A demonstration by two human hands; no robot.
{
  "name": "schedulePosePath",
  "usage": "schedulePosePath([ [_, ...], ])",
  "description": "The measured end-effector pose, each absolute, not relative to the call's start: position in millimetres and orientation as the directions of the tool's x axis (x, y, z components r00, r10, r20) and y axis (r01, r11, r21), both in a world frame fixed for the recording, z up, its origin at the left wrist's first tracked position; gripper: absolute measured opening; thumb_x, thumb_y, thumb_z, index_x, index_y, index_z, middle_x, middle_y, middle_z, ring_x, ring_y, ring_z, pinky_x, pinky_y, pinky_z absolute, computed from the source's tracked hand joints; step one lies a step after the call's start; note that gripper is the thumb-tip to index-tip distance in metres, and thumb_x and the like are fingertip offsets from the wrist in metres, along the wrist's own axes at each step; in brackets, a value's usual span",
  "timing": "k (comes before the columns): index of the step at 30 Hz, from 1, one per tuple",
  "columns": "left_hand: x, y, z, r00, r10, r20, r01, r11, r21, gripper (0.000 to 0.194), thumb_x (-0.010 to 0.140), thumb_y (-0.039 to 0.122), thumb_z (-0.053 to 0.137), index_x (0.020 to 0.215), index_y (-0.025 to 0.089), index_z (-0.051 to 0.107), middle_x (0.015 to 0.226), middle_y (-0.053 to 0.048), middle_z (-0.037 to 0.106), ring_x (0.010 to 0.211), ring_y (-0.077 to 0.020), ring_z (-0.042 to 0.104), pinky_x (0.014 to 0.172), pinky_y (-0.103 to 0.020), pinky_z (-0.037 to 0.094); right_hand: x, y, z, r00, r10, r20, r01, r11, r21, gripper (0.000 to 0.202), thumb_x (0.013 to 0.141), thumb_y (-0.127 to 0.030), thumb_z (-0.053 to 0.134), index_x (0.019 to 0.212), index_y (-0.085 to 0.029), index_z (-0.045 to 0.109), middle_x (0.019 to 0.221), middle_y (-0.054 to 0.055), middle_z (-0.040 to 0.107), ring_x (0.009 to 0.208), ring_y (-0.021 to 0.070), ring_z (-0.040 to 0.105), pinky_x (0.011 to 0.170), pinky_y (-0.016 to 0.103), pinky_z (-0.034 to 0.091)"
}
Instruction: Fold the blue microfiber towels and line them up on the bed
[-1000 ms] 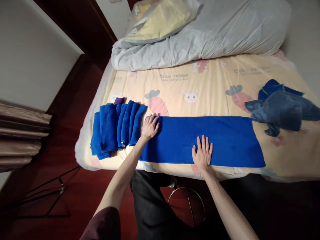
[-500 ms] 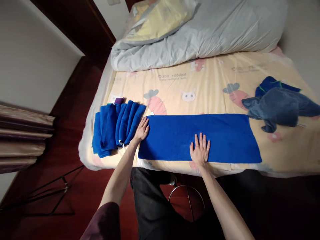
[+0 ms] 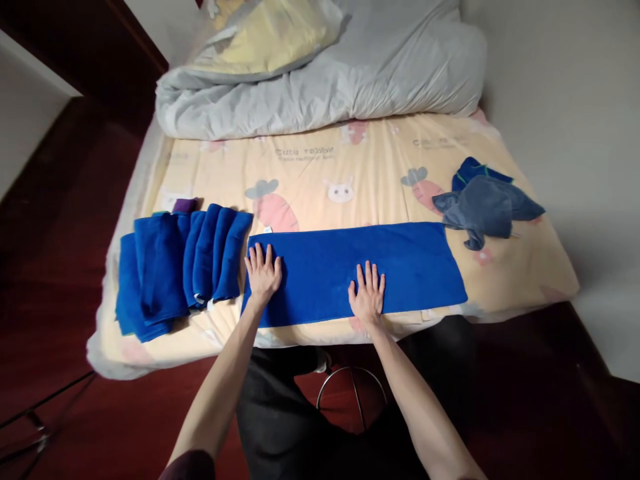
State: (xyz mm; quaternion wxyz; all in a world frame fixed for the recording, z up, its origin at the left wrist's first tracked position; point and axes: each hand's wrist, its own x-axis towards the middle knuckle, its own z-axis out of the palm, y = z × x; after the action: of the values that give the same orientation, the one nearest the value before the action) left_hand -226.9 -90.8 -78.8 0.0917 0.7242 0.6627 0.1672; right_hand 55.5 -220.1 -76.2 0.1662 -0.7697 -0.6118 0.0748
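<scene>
A blue towel (image 3: 320,270) lies spread flat as a long rectangle along the near side of the bed. My left hand (image 3: 263,272) rests palm down near its left end, fingers spread. Farther right, my right hand (image 3: 367,293) also presses flat on the towel by its near edge, with the fingers apart. Neither hand grips anything. Left of the towel, several folded or rolled blue towels (image 3: 160,267) sit in a row, a bit of purple cloth (image 3: 185,205) showing behind them.
A crumpled grey-blue cloth (image 3: 480,203) lies over a darker blue one with green edging (image 3: 470,170) on the right. A grey quilt (image 3: 320,93) is bunched across the back of the bed (image 3: 310,167). A metal stool ring (image 3: 353,370) shows below, and thin black stand legs (image 3: 50,407) at lower left.
My left hand has moved from the towel's left edge further onto its surface. My right hand stays flat on the towel. The whole view has shifted, so the bed appears further left.
</scene>
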Motion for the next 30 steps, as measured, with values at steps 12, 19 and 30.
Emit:
schedulePosePath([
  [12, -177, -193, -78, 0.126, 0.977, 0.171, 0.901, -0.185, 0.392, 0.059, 0.104, 0.038, 0.038, 0.162, 0.024, 0.041, 0.172, -0.01, 0.029, 0.162, -0.0296, 0.021, 0.131, -0.059, 0.015, 55, -222, -62, 0.221, 0.975, -0.001, 0.926, -0.21, -0.313, 0.06, 0.109, -0.036, 0.033, 0.166, -0.017, 0.03, 0.175, 0.012, 0.018, 0.164, 0.0318, 0.01, 0.13, 0.062, 0.012],
  [19, -177, -191, -79, 0.113, 0.975, 0.191, 0.899, -0.182, 0.398, 0.061, 0.102, 0.035, 0.039, 0.162, 0.024, 0.041, 0.171, -0.009, 0.031, 0.161, -0.0294, 0.023, 0.131, -0.058, 0.015, 52, -238, -68, 0.225, 0.974, -0.013, 0.927, -0.218, -0.305, 0.063, 0.109, -0.039, 0.035, 0.167, -0.015, 0.029, 0.175, 0.014, 0.016, 0.164, 0.0332, 0.009, 0.129, 0.062, 0.013],
  [30, -178, -190, -79, 0.118, 0.977, 0.179, 0.897, -0.182, 0.403, 0.062, 0.101, 0.033, 0.041, 0.162, 0.024, 0.042, 0.172, -0.008, 0.03, 0.161, -0.0297, 0.024, 0.132, -0.057, 0.015, 11, -143, -25, -0.098, 0.989, 0.107, 0.904, 0.133, -0.405, 0.064, 0.109, -0.041, 0.038, 0.167, -0.019, 0.027, 0.175, 0.008, 0.018, 0.164, 0.028, 0.007, 0.132, 0.058, 0.012],
])
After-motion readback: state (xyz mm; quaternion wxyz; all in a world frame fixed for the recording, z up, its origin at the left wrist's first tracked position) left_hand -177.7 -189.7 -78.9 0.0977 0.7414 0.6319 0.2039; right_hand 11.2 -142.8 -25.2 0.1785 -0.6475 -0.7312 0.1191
